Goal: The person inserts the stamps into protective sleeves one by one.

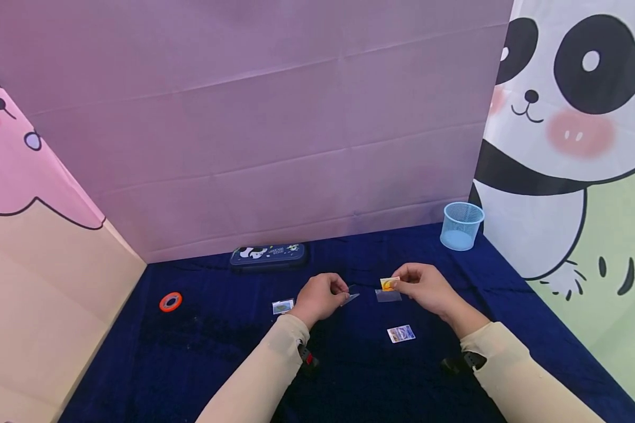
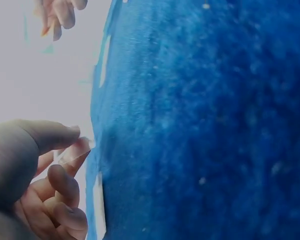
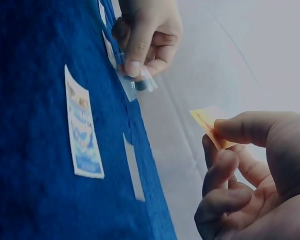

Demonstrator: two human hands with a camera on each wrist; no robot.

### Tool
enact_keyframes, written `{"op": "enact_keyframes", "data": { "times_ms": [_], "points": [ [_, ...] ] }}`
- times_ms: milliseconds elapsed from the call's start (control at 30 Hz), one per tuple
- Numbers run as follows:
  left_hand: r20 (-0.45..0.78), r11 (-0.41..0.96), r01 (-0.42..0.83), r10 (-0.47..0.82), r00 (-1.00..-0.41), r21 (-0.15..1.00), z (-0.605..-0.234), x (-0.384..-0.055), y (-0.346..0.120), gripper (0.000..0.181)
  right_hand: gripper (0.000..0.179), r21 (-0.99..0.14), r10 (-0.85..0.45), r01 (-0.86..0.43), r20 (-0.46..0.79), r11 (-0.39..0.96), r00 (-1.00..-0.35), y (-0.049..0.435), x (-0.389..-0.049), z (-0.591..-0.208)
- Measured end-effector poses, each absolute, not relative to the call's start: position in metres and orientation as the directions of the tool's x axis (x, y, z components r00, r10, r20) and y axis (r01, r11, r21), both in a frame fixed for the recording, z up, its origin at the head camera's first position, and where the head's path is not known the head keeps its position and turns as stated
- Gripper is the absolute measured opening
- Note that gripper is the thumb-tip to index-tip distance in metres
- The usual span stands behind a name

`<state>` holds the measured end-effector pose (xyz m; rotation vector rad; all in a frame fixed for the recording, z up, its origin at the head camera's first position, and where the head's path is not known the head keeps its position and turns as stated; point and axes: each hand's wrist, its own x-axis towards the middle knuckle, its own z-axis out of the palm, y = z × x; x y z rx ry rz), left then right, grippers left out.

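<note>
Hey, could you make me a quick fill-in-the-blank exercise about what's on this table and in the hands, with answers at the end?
1. The small yellow-and-orange card is pinched by the person's ____ hand.
2. The black-and-white animal printed on the flat dark blue case is a ____.
3. In the head view, the round orange ring lies to the ____ of that case.
4. The cylindrical mesh basket is light ____ in colour.

Missing words: right; panda; left; blue.

There's the ring, left on the bench! Pencil case behind the leftmost card, basket back right.
</note>
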<state>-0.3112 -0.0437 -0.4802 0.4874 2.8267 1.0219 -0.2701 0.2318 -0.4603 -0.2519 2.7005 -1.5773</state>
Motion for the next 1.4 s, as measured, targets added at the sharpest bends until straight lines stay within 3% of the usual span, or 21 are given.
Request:
{"op": "enact_keyframes", "data": {
  "times_ms": [500, 1033, 1400],
  "points": [
    [0.238, 0.501, 0.336, 0.250, -0.938, 0.797, -0.446, -0.287, -0.076, 0.010, 0.010, -0.872, -0.218, -0.245, 0.164, 0.424, -0.962, 0.203, -0.249, -0.434],
    [0.417, 0.437, 0.459, 0.195, -0.888, 0.773, -0.388, -0.236, -0.100, 0.008, 0.009, -0.862, -0.264, -0.373, 0.293, 0.343, -0.919, 0.160, -0.241, -0.386],
    [0.466, 0.333, 0.484, 0.138, -0.874, 0.809, -0.376, -0.221, -0.117, 0.010, 0.008, -0.857, -0.270, -0.439, 0.371, 0.268, -0.889, 0.135, -0.233, -0.356]
  ]
}}
